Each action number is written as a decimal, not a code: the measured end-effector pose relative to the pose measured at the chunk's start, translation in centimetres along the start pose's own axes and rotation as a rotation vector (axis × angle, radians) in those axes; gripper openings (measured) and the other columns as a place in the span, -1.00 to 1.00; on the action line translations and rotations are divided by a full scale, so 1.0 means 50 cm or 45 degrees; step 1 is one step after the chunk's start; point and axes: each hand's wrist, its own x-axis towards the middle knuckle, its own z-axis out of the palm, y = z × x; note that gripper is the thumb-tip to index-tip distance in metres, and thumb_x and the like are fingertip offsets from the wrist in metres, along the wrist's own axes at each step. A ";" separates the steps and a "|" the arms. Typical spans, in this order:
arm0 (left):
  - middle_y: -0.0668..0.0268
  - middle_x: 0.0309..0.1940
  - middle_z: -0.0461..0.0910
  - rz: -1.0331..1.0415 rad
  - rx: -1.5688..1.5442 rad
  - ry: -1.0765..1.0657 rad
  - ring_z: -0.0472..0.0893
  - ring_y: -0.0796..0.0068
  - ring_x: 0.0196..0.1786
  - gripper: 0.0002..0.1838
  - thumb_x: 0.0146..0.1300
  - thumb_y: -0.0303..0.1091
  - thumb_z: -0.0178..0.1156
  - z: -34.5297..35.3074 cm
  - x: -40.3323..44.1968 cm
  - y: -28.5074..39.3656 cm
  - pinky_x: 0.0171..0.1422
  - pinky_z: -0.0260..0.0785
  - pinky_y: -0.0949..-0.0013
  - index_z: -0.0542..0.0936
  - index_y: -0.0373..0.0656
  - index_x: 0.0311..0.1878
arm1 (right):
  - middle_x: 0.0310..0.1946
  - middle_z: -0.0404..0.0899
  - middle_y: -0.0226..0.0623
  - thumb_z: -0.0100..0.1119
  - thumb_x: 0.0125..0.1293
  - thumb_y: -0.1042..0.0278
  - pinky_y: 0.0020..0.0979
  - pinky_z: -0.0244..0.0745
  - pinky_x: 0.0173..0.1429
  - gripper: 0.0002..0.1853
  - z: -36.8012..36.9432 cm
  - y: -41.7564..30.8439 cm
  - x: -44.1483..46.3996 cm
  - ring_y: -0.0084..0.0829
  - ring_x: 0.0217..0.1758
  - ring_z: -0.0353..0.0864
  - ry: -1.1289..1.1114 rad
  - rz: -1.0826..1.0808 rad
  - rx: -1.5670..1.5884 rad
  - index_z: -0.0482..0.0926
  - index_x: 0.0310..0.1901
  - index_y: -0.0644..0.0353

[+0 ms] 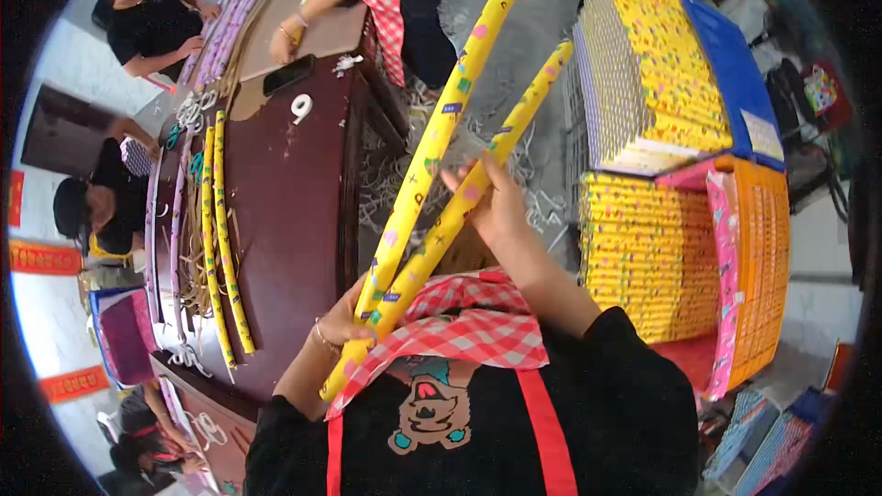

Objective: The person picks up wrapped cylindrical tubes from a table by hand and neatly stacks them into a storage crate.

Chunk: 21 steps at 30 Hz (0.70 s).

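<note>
Two yellow patterned wrapping paper rolls slant up and away in front of my body, close together at their near ends. My left hand (344,320) is closed around the near ends, its fingers lying over the longer-looking roll (439,133) and the other one. Farther up, my right hand (498,204) is closed on the right-hand roll (524,115), with its thumb and fingers around it. The left roll passes just beside the right fingertips. A red checked apron (482,321) lies beneath the rolls.
To the left, a dark red table (280,165) bears two more yellow rolls (220,239), a phone (289,76) and a white tape ring (300,108). At right stand stacks of yellow rolls (652,257) and an orange crate (761,257). Several people work around tables; paper scraps litter the floor.
</note>
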 end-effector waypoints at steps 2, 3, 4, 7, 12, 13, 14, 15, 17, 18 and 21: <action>0.14 0.08 0.34 -0.106 -0.123 -0.099 0.45 0.27 0.05 0.03 -0.28 -0.24 0.46 0.001 0.016 0.005 0.14 0.31 0.24 0.05 -0.20 0.27 | -0.50 0.34 -0.35 0.07 0.14 0.50 -0.25 0.46 -0.07 -0.80 0.001 -0.011 -0.007 -0.44 -0.44 0.40 0.243 -0.122 -0.154 0.35 -0.19 0.14; 0.13 0.06 0.34 -0.113 -0.113 -0.055 0.46 0.28 0.04 -0.02 -0.20 -0.20 0.41 -0.013 0.023 -0.005 0.08 0.37 0.25 0.05 -0.20 0.27 | -0.49 0.33 -0.36 0.06 0.12 0.52 -0.33 0.45 -0.17 -0.76 0.004 -0.027 -0.015 -0.46 -0.45 0.38 0.253 -0.182 -0.102 0.33 -0.17 0.13; 0.13 0.06 0.34 -0.133 -0.101 -0.062 0.46 0.28 0.04 -0.02 -0.20 -0.20 0.41 -0.025 0.026 -0.006 0.08 0.37 0.25 0.05 -0.20 0.27 | -0.49 0.32 -0.36 0.04 0.10 0.55 -0.40 0.43 -0.27 -0.73 0.010 -0.043 -0.024 -0.47 -0.45 0.36 0.255 -0.247 -0.052 0.31 -0.14 0.13; 0.19 -0.18 0.46 -0.280 -0.080 0.061 0.55 0.41 -0.28 -0.18 -0.09 -0.17 0.33 -0.003 0.060 0.020 -0.27 0.48 0.39 0.14 -0.21 0.20 | -0.47 0.31 -0.37 0.01 0.13 0.50 -0.48 0.35 -0.35 -0.71 0.015 -0.087 -0.056 -0.51 -0.46 0.34 0.269 -0.381 0.036 0.27 -0.09 0.13; 0.39 -0.62 0.38 -0.440 0.658 0.004 0.39 0.61 -0.67 -0.58 0.06 -0.31 0.22 -0.053 0.135 0.107 -0.67 0.26 0.54 0.31 -0.10 -0.03 | -0.52 0.27 -0.47 0.01 0.16 0.47 -0.59 0.23 -0.47 -0.79 0.034 -0.196 -0.081 -0.62 -0.52 0.27 0.239 -0.746 -0.307 0.31 -0.15 0.11; 0.40 -0.60 0.38 -0.498 0.667 -0.149 0.39 0.63 -0.66 -0.58 0.10 -0.38 0.17 -0.058 0.153 0.153 -0.66 0.28 0.53 0.31 -0.07 0.03 | -0.55 0.26 -0.49 0.01 0.16 0.49 -0.60 0.21 -0.49 -0.80 0.044 -0.219 -0.084 -0.64 -0.55 0.24 0.224 -0.831 -0.397 0.31 -0.18 0.11; 0.41 -0.58 0.38 -0.567 0.869 -0.122 0.40 0.65 -0.63 -0.49 0.10 -0.37 0.17 -0.053 0.174 0.189 -0.63 0.30 0.53 0.26 -0.04 0.13 | -0.57 0.25 -0.51 0.02 0.16 0.51 -0.60 0.18 -0.52 -0.81 0.055 -0.239 -0.085 -0.66 -0.59 0.22 0.198 -0.913 -0.485 0.30 -0.20 0.10; 0.41 -0.54 0.40 -0.562 1.174 -0.249 0.42 0.65 -0.60 -0.45 0.12 -0.36 0.15 -0.038 0.199 0.238 -0.60 0.32 0.52 0.22 -0.05 0.19 | -0.59 0.24 -0.51 0.04 0.15 0.53 -0.61 0.17 -0.55 -0.82 0.063 -0.255 -0.080 -0.64 -0.61 0.23 0.247 -0.957 -0.543 0.29 -0.24 0.11; 0.37 -0.43 0.41 -0.233 1.753 -0.581 0.41 0.64 -0.63 -0.41 0.09 -0.48 0.05 0.002 0.243 0.322 -0.59 0.32 0.59 0.16 -0.03 0.23 | -0.53 0.33 -0.43 0.05 0.15 0.52 -0.51 0.31 -0.46 -0.80 0.055 -0.274 -0.076 -0.54 -0.50 0.40 0.318 -1.023 -0.980 0.30 -0.20 0.18; 0.30 -0.36 0.42 -0.387 1.822 -0.560 0.46 0.55 -0.62 -0.40 0.05 -0.49 0.06 0.030 0.261 0.370 -0.57 0.35 0.53 0.18 -0.07 0.21 | -0.49 0.39 -0.36 0.06 0.16 0.52 -0.41 0.45 -0.35 -0.78 0.058 -0.277 -0.079 -0.46 -0.43 0.48 0.377 -1.056 -1.253 0.31 -0.16 0.22; 0.09 -0.29 0.47 -0.372 2.359 -0.938 0.51 0.27 -0.27 -0.40 0.00 -0.40 0.15 0.115 0.324 0.443 -0.20 0.39 0.20 0.22 -0.20 0.15 | -0.21 0.42 -0.20 0.02 0.15 0.53 -0.33 0.29 0.00 -0.66 0.020 -0.262 -0.057 -0.34 -0.10 0.42 -0.004 -0.906 -1.314 0.30 -0.01 0.27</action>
